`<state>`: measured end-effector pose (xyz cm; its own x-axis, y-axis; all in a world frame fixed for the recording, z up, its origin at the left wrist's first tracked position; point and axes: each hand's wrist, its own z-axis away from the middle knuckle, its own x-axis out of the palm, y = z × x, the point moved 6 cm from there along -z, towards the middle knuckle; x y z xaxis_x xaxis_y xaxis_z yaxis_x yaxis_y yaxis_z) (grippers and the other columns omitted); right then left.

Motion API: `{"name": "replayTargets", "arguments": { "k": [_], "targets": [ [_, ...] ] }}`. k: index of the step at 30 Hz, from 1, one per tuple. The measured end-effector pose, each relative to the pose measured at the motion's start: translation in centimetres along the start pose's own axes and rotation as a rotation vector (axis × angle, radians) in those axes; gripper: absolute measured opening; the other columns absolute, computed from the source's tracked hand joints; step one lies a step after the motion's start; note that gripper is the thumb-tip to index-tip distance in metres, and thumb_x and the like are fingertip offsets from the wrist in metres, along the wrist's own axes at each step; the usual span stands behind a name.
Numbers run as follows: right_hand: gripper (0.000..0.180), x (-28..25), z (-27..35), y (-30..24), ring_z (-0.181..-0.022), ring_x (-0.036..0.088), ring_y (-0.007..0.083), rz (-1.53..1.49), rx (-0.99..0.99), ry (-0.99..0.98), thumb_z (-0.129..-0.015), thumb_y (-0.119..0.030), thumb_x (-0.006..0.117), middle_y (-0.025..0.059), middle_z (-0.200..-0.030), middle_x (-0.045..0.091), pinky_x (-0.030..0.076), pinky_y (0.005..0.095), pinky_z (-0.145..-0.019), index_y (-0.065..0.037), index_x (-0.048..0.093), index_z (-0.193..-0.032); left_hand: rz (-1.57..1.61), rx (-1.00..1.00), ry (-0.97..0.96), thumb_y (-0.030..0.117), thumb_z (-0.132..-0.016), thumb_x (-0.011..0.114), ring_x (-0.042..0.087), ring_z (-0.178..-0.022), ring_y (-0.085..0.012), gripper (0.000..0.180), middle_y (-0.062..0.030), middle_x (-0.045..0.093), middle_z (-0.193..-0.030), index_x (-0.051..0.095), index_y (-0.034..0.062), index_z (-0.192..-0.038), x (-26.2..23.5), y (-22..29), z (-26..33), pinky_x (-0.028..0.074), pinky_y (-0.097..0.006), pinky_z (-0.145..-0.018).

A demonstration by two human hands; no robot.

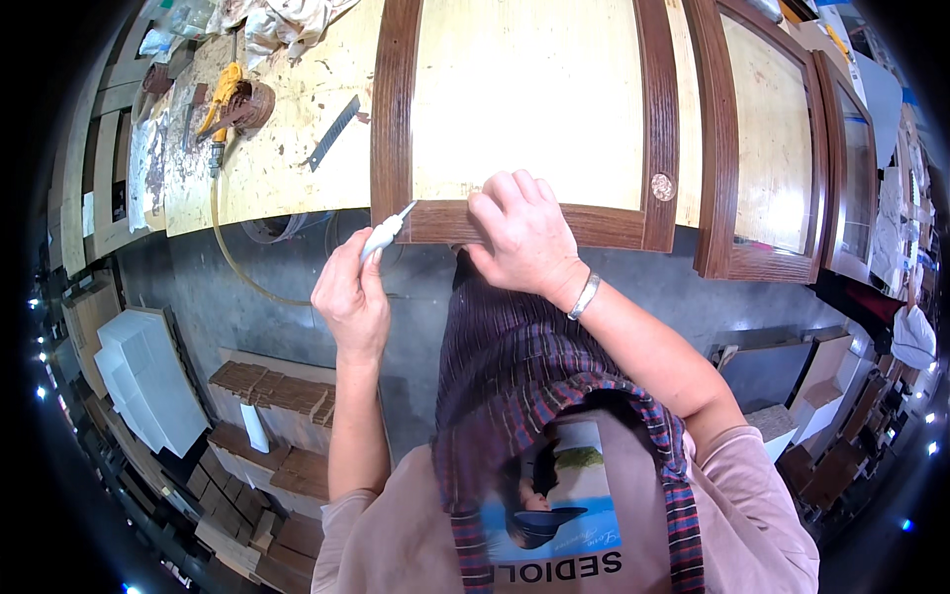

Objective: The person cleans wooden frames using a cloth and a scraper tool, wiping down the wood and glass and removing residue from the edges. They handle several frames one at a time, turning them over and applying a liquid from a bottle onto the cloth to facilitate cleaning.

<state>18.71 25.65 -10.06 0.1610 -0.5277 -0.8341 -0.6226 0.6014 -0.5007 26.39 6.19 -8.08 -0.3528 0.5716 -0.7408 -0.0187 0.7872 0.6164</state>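
Observation:
A brown wooden cabinet door frame [393, 109] lies on the pale worktable, its near rail at the table's front edge. Pinched in my left hand [353, 297] is a small white pointed applicator [382, 238], its thin tip at the frame's near left corner. My right hand [524, 233] is closed over the near rail, fingers on top and thumb at the front edge. On the frame's right near corner shows a round, light speckled spot [661, 186]. Left of the frame lies a dark segmented blade [334, 134].
Further left are a yellow air gun [226, 87] with a hose [230, 252] hanging off the table and a brown roll [259, 103]. More brown frames [717, 148] stand close on the right. Stacked brown boards [277, 391] and a white wrapped block [143, 371] are on the floor behind left.

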Motion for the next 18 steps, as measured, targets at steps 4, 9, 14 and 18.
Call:
{"name": "replayTargets", "arguments": {
  "k": [4, 9, 14, 18],
  "targets": [
    [0.04, 0.0, 0.0, 0.0, -0.094, 0.052, 0.0266, -0.013, -0.003, -0.001, -0.067, -0.022, 0.079, 0.01, -0.098, 0.052, 0.041, 0.0373, -0.079, -0.007, 0.06, -0.099, 0.015, -0.02, 0.001, -0.007, -0.085, 0.065, 0.07, -0.082, -0.0314, 0.022, -0.0175, 0.071, -0.093, 0.069, -0.0026, -0.107, -0.1, 0.6, -0.2, 0.055, -0.037, -0.075],
    [0.039, 0.1, 0.0, 0.1, -0.094, 0.052, 0.0265, -0.01, 0.0, -0.01, -0.067, -0.022, 0.078, 0.0099, -0.098, 0.052, 0.041, 0.0371, -0.079, -0.007, 0.06, -0.098, -0.012, 0.017, 0.01, -0.008, -0.083, 0.066, 0.07, -0.081, -0.032, 0.023, -0.017, 0.071, -0.091, 0.069, -0.0024, -0.105, -0.2, 1.1, -0.7, 0.055, -0.037, -0.074],
    [0.039, 0.0, 0.0, 0.1, -0.094, 0.052, 0.0263, -0.007, -0.002, -0.007, -0.068, -0.022, 0.078, 0.0097, -0.098, 0.052, 0.041, 0.0371, -0.08, -0.007, 0.061, -0.099, -0.032, 0.022, 0.0, -0.008, -0.082, 0.066, 0.07, -0.08, -0.0323, 0.023, -0.017, 0.071, -0.091, 0.07, -0.0021, -0.105, -0.3, 1.0, -0.8, 0.055, -0.038, -0.074],
    [0.04, 0.1, 0.1, 0.1, -0.095, 0.052, 0.0263, -0.004, -0.001, -0.011, -0.068, -0.022, 0.079, 0.0096, -0.098, 0.053, 0.041, 0.0373, -0.08, -0.007, 0.061, -0.1, -0.03, 0.034, 0.002, -0.008, -0.083, 0.066, 0.07, -0.08, -0.032, 0.023, -0.0168, 0.071, -0.091, 0.07, -0.0019, -0.105, -0.4, 1.1, -0.8, 0.055, -0.038, -0.073]
  ]
}}
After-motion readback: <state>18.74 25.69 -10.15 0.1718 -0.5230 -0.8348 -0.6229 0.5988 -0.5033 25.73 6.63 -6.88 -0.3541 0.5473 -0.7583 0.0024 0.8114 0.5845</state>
